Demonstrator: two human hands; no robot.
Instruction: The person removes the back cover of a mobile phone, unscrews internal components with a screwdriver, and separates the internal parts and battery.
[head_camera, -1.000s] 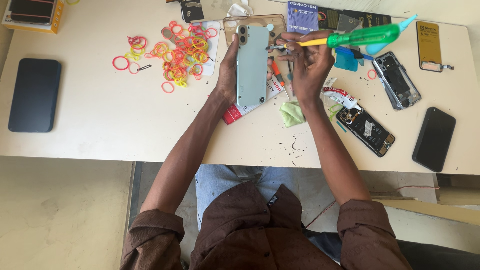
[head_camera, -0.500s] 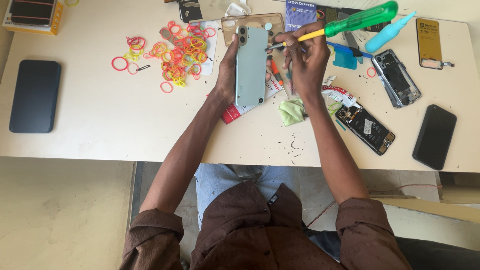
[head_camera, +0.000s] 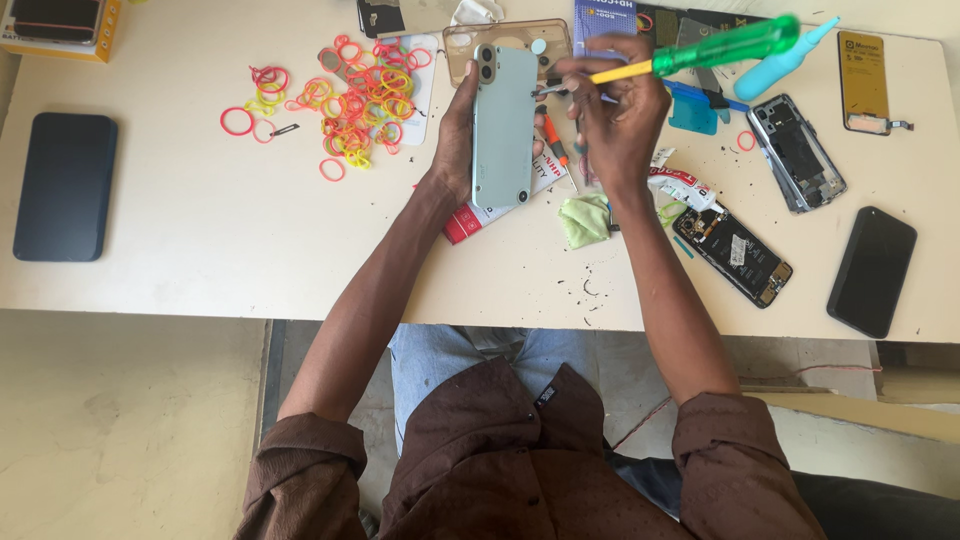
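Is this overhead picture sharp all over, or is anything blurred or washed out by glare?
Head view: even, soft light, faint shadows under the arms; the table looks pale but not blown out. The green-handled screwdriver in the right hand is smeared by motion. The mint phone in the left hand is crisp, with no strong glare.

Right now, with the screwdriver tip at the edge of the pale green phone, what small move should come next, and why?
Probably steady the tip. The left hand holds the pale green phone back side up, above the table. The right hand pinches the green-handled screwdriver, whose tip meets the phone's upper right edge.
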